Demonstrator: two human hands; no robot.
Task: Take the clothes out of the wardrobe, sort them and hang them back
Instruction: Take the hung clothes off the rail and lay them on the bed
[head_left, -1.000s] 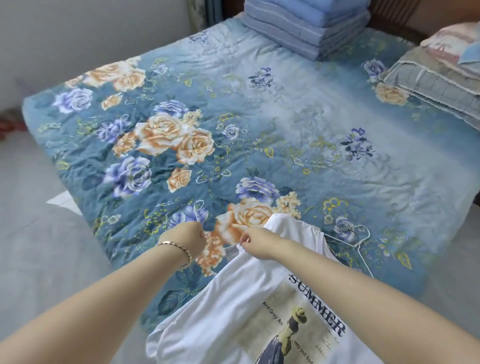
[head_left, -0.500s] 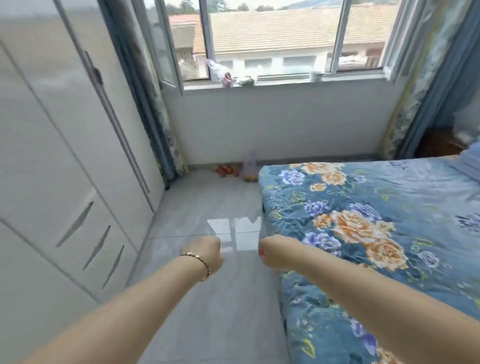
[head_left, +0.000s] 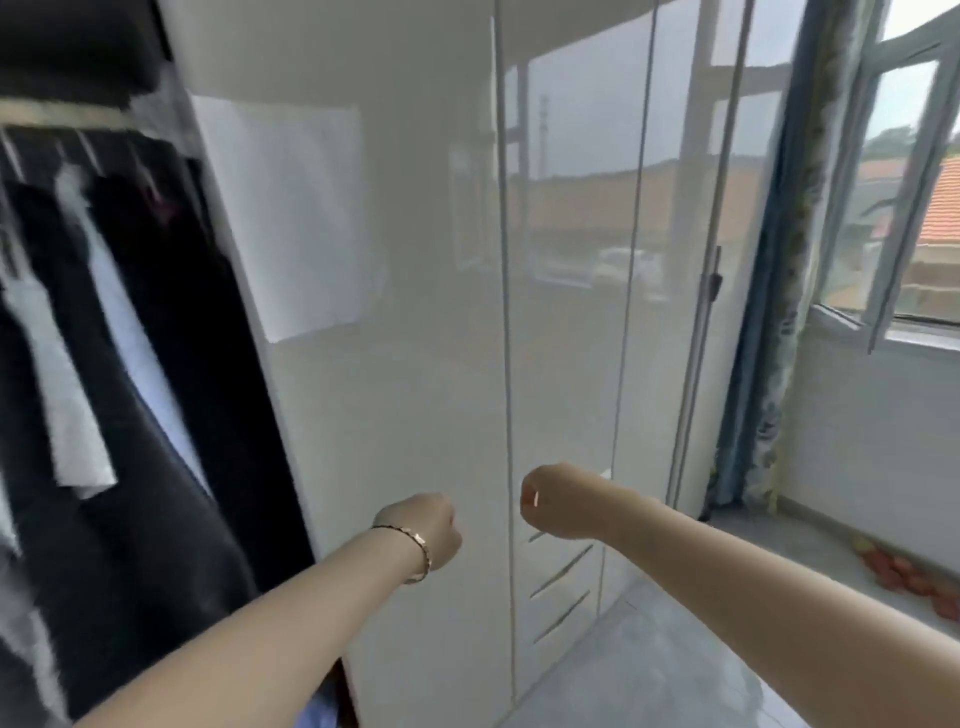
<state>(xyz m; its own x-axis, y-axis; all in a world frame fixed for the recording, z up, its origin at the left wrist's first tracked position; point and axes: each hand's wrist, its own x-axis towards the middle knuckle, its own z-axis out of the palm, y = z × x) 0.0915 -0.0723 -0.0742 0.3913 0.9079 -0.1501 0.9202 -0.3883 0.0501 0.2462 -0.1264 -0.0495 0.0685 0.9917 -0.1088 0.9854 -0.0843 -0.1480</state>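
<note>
The white glossy wardrobe (head_left: 415, 364) fills the middle of the view. Its left section stands open, with dark and white clothes (head_left: 119, 364) hanging from a rail (head_left: 62, 118) at the top left. Both my arms reach forward in front of the closed doors. My left hand (head_left: 431, 530), with a bracelet at the wrist, is curled into a fist and holds nothing. My right hand (head_left: 556, 501) is likewise curled, with nothing in it. Neither hand touches the wardrobe or the clothes. The view is blurred by motion.
A window (head_left: 904, 208) with a blue patterned curtain (head_left: 779, 312) is on the right. Small orange objects (head_left: 904, 577) lie on the floor under it. Slot-handled drawers (head_left: 561, 587) sit low in the wardrobe. Grey tiled floor (head_left: 649, 665) lies below.
I have turned left from the bed and the white T-shirt to face the wardrobe. The hands let go of the shirt and stay curled in front of me, holding nothing.
</note>
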